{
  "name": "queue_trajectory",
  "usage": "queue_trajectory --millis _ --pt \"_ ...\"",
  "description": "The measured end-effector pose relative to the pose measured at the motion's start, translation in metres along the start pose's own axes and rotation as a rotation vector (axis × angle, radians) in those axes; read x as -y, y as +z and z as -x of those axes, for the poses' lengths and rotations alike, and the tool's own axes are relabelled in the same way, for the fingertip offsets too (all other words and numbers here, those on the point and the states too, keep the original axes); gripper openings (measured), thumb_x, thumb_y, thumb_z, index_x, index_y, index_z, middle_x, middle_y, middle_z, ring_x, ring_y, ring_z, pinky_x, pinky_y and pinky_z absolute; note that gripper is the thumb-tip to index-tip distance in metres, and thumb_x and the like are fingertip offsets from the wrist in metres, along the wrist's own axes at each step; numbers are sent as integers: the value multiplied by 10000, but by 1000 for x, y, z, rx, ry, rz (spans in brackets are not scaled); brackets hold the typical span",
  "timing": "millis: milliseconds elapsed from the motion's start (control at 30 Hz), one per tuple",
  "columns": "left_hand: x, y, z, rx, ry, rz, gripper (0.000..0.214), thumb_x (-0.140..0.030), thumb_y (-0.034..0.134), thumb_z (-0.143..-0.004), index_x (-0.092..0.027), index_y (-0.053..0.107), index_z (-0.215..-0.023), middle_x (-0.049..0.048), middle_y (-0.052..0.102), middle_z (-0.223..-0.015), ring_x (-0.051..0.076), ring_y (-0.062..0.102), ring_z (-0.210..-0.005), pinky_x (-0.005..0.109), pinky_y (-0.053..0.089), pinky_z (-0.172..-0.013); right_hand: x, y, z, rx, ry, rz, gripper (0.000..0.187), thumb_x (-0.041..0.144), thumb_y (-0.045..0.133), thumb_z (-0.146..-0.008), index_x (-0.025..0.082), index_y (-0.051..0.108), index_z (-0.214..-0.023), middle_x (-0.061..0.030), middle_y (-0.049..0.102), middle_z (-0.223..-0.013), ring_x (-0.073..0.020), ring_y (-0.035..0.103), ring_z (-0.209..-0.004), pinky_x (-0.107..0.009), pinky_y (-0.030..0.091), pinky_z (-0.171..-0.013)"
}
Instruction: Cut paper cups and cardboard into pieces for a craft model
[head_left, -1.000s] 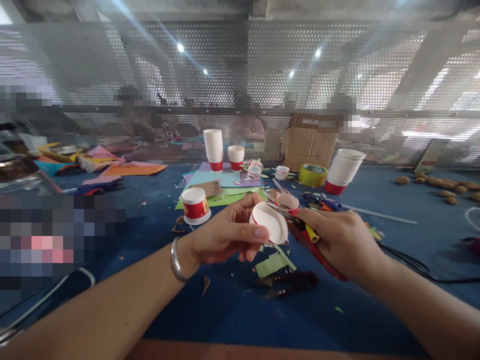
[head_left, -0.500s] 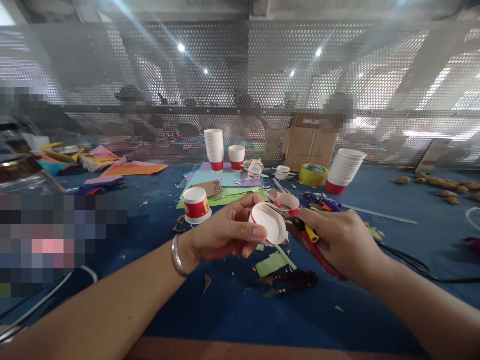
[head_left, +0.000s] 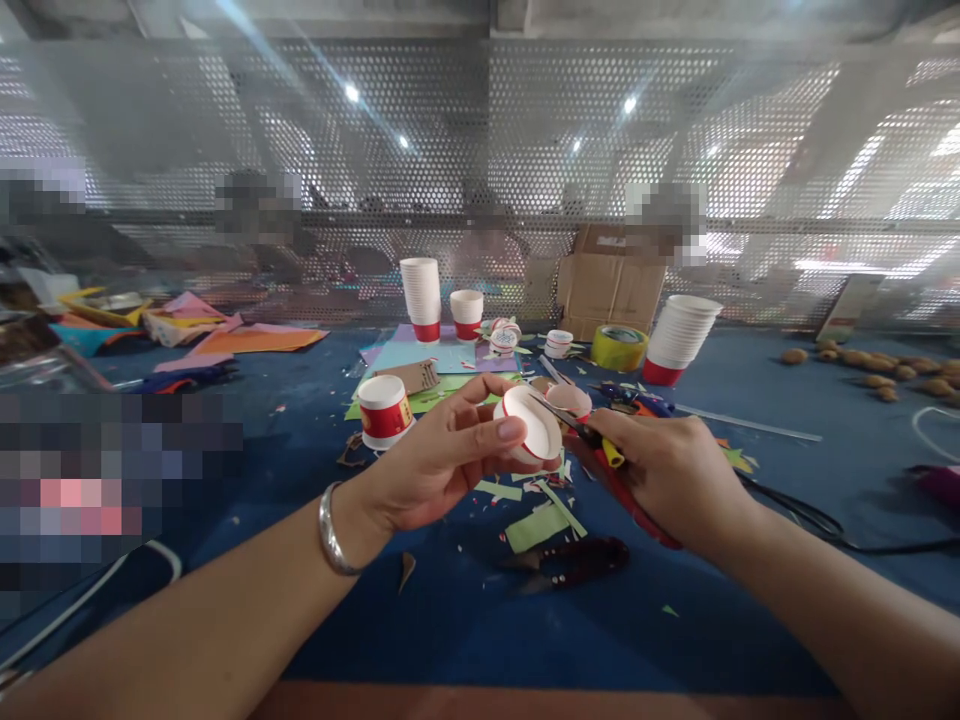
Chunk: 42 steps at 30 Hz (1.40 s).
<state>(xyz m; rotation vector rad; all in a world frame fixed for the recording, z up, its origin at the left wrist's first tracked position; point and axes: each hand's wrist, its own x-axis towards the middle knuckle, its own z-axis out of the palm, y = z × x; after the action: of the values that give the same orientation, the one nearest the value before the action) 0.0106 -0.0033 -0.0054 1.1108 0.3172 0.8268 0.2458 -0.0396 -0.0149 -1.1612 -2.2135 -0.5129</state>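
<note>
My left hand (head_left: 439,460) is closed on a cut-down white paper cup (head_left: 534,428) with a red rim, its bottom facing me. My right hand (head_left: 667,475) grips red-and-yellow-handled scissors (head_left: 600,455); the blades reach to the cup's edge. Both hands hover above the blue table (head_left: 450,620), over green paper scraps (head_left: 536,527). Just behind the held cup lies another cut cup piece (head_left: 570,398).
A dark pair of snips (head_left: 577,558) lies near the front. A short red-banded cup (head_left: 384,411) stands left of my hands. Cup stacks (head_left: 421,298) (head_left: 679,340), yellow tape (head_left: 619,347), a cardboard box (head_left: 611,280) and coloured paper sheets (head_left: 442,355) sit further back. A black cable (head_left: 817,525) runs right.
Both hands with the cup and scissors have lifted slightly and shifted left; the cup has turned a little in my left hand.
</note>
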Motion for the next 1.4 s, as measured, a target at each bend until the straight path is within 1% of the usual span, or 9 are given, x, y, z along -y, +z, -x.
queue_trajectory --millis 133,333,433,667,800,900,1100,1233,1400 --pt "1 -1 0 -4 5 28 342 -253 824 -794 -173 607 -1046 37 738 -968 166 739 -867 276 614 -799 0 1 0 -53 -17 -2 260 180 456 -929 141 706 -991 -14 672 -578 -127 544 -441 -237 334 -457" --pt "5 0 2 29 -32 -2 337 -237 843 -771 -181 601 -998 5 723 -903 129 725 -800 236 607 -749 4 -2 -2 -34 -20 -13 205 159 491 -900 159 671 -802 20 570 -523 -103 440 -414 -225 318 -448" --pt "6 1 2 25 -44 -11 342 -240 848 -766 -174 597 -989 4 717 -898 116 723 -775 194 594 -696 4 -3 -1 -34 -27 -26 172 169 518 -904 162 658 -804 27 556 -531 -101 433 -426 -219 323 -459" --pt "7 -2 2 22 -62 -15 387 -291 859 -756 -184 596 -1020 11 710 -908 140 733 -807 213 588 -710 4 -4 -1 -49 -44 -7 215 132 468 -905 171 662 -820 36 523 -497 -106 409 -428 -224 297 -459" --pt "7 -4 2 35 -64 -13 395 -313 852 -764 -185 597 -1038 31 725 -947 163 745 -834 228 585 -719 4 -3 0 -36 -20 -25 175 181 537 -907 178 632 -759 36 525 -519 -99 404 -435 -229 299 -461" --pt "7 -6 1 70 -81 8 384 -316 848 -770 -175 599 -1026 43 740 -939 175 760 -828 198 576 -684 4 -2 0 -31 -20 -22 193 192 540 -915 183 625 -743 40 513 -508 -98 397 -429 -231 295 -462" --pt "6 -10 0 102 -102 4 396 -348 823 -795 -163 615 -1077 83 741 -1016 197 765 -854 189 576 -673 2 -2 0 -31 -55 -16 181 130 510 -899 166 658 -801 30 554 -524 -105 434 -437 -237 305 -471" --pt "4 -10 0 125 -99 -6 388 -347 817 -798 -162 605 -1065 72 730 -998 185 761 -840 179 572 -671 4 -2 0 -30 -40 -10 179 129 504 -891 168 652 -800 29 551 -522 -106 435 -431 -234 309 -468" --pt "3 -10 1 163 -117 -9 362 -351 800 -813 -164 582 -1034 70 721 -971 189 758 -842 174 555 -650 5 -3 2 -18 -44 -24 202 134 505 -892 161 687 -975 19 622 -573 -108 474 -449 -226 331 -479"
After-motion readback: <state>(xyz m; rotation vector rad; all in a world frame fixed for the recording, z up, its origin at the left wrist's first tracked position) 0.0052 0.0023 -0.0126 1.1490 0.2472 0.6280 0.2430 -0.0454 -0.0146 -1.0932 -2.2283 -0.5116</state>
